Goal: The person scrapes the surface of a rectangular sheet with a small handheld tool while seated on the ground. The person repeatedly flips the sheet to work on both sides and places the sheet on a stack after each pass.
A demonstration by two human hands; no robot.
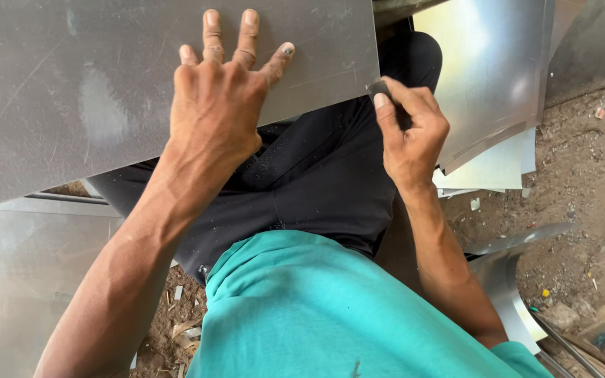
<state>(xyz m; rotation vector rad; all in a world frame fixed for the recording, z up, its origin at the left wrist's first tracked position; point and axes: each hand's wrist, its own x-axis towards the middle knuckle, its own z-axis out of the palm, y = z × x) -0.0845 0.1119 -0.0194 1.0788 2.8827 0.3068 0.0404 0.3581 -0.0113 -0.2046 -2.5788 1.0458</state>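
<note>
A large grey metal sheet (71,91) lies across my lap, over my black trousers. My left hand (218,98) rests flat on it near its lower edge, fingers spread. At the sheet's lower right corner, my right hand (411,129) is closed around a small dark tool (379,89). The tool's tip touches the sheet's edge.
More shiny metal sheets (491,77) are stacked to the right of my leg, and another sheet (22,280) lies at lower left. A curved metal piece (505,280) sits by my right elbow. The dirt ground (582,175) is littered with small scraps.
</note>
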